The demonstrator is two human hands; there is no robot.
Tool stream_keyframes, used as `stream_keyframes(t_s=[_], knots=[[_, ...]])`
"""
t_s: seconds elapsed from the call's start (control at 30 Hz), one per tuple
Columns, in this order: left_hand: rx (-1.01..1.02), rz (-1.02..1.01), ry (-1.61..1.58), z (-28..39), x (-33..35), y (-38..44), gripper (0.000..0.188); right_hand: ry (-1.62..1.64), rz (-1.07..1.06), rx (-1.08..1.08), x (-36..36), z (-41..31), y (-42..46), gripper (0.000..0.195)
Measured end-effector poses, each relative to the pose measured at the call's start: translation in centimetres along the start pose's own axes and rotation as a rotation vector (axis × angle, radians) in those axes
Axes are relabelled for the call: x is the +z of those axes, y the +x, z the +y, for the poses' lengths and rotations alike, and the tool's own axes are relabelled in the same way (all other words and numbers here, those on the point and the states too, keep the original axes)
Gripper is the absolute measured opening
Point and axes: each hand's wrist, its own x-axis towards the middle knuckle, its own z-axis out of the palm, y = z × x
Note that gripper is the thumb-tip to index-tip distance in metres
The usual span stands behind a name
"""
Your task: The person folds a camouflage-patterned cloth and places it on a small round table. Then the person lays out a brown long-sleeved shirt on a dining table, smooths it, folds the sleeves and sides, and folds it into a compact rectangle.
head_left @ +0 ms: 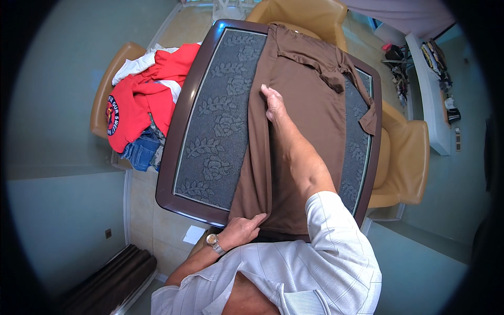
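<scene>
A long brown garment point(307, 130), satiny in look, lies lengthwise over the table with its sleeved end at the far side. Its left side is turned inward as a long folded strip point(258, 157). At the near hem, my left hand point(238, 231), with a metal wristwatch point(212, 241) above it, grips the strip's lower corner. My right hand point(273, 103) reaches far forward and rests against the strip's inner edge. Whether its fingers pinch the cloth is hidden. One sleeve point(362, 106) trails over the table's right side, and the other is bunched across the upper part.
Dark wood frames the table point(169, 181), which has a floral grey top under glass. Red and white clothes point(157, 78) and blue denim point(141, 145) heap on a tan chair point(100, 106) at left. Tan chairs stand behind point(299, 13) and at right point(409, 157).
</scene>
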Motion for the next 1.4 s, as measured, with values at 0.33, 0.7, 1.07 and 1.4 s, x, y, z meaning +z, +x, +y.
stream_keyframes(t_s=[0.33,0.7,1.07,1.4], knots=[[-0.057,-0.118,0.048,-0.8,1.4,0.5,0.065,-0.097,0.091,-0.089,0.0,-2.5,1.9,0.076],[-0.137,0.071,-0.19,-0.6,0.9,1.2,0.039,-0.51,0.263,-0.298,-1.4,-4.9,4.7,0.075],[-0.302,0.61,0.066,-9.0,-3.6,5.3,0.031,-0.833,0.227,-0.432,-9.5,2.5,-16.8,0.054],[-0.418,0.506,-0.112,-14.7,-3.2,7.8,0.02,-1.162,0.295,-0.264,-8.0,5.5,-25.9,0.037]])
